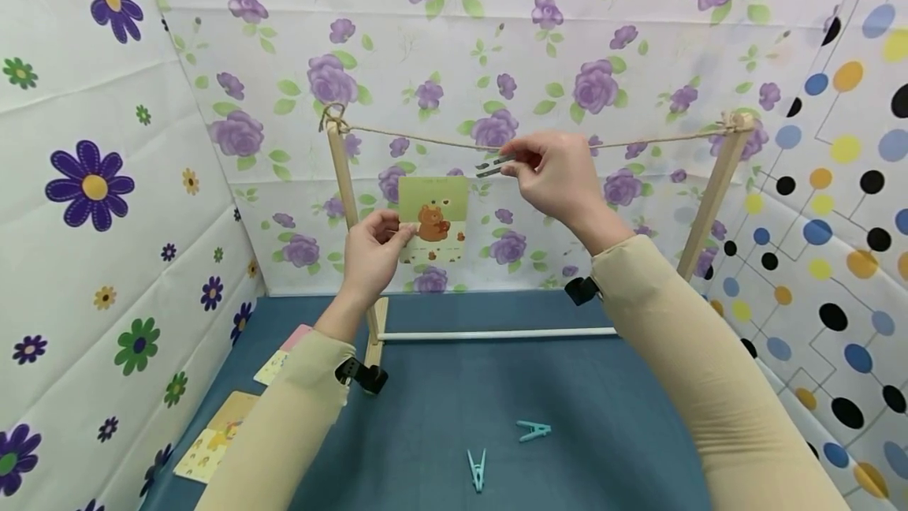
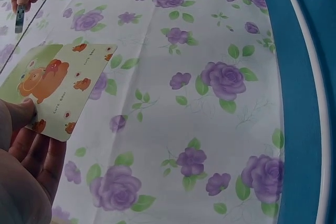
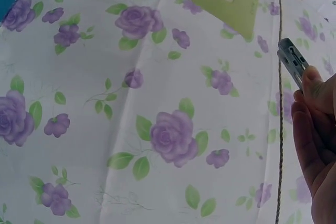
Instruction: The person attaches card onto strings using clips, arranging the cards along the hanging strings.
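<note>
String (image 1: 426,138) spans the two posts; left post (image 1: 345,188) and right post (image 1: 712,203) bound the gap. Card (image 1: 433,219) hangs in the left part, below string. Room under string to the right of card, down to the white rod (image 1: 496,333). Two pegs (image 1: 478,469) on surface (image 1: 440,393) up front, cards (image 1: 213,436) at left.

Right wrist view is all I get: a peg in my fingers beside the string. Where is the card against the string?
Observer: The card hangs below the string, not touching it; the left hand pinches its left edge.
Operator: Is the peg on the string?
Observer: The right hand holds the peg just under the string, right of the card.
Operator: Any spare pegs?
Observer: Two turquoise pegs lie on the blue mat.
</note>
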A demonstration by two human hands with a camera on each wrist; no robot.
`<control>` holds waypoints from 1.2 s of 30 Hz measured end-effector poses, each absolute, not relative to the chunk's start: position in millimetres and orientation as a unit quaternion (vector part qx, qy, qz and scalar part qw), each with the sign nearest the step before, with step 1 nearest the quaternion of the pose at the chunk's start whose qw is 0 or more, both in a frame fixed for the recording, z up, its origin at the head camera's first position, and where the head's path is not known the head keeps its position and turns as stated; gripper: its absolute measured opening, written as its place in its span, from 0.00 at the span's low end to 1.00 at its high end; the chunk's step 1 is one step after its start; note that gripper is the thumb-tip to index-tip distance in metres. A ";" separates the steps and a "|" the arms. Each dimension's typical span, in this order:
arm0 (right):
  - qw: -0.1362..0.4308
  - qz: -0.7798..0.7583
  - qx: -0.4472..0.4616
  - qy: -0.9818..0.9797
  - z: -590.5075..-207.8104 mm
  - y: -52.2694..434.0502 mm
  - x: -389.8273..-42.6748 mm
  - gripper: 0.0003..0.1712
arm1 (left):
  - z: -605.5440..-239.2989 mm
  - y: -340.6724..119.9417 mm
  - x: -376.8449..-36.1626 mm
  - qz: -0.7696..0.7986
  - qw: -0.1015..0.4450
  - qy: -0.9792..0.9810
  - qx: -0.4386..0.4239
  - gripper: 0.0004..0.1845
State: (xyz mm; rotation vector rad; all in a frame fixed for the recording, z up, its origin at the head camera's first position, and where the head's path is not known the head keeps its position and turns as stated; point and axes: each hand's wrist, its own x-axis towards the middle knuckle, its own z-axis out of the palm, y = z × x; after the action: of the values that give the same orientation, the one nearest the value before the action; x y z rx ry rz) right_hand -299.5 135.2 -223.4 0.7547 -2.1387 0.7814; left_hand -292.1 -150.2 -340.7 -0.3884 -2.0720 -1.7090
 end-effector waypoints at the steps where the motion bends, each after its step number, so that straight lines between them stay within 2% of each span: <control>1: 0.361 0.303 0.292 -0.832 -221.3 134.3 -299.7 0.04 | -339.7 -150.1 -292.8 -0.618 0.211 -0.745 -0.139 0.11; 9: 0.350 0.304 0.276 -0.842 -209.2 123.8 -303.5 0.05 | -337.1 -151.4 -295.1 -0.618 0.212 -0.746 -0.126 0.13; 18: 0.341 0.320 0.290 -0.835 -200.5 112.0 -301.6 0.05 | -333.9 -151.1 -297.3 -0.609 0.214 -0.753 -0.127 0.12; 26: 0.322 0.385 0.283 -0.817 -194.9 113.0 -313.1 0.06 | -325.7 -147.7 -298.8 -0.618 0.204 -0.748 -0.131 0.11; 36: 0.297 0.381 0.252 -0.838 -189.0 109.8 -325.4 0.06 | -316.6 -148.1 -302.6 -0.624 0.198 -0.746 -0.120 0.12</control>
State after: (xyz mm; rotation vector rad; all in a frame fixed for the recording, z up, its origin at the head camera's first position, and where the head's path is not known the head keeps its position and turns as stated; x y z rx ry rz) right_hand -325.4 109.8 -189.0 0.6688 -2.2281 1.0136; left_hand -302.6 -148.1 -316.6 -0.3364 -2.0885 -1.7461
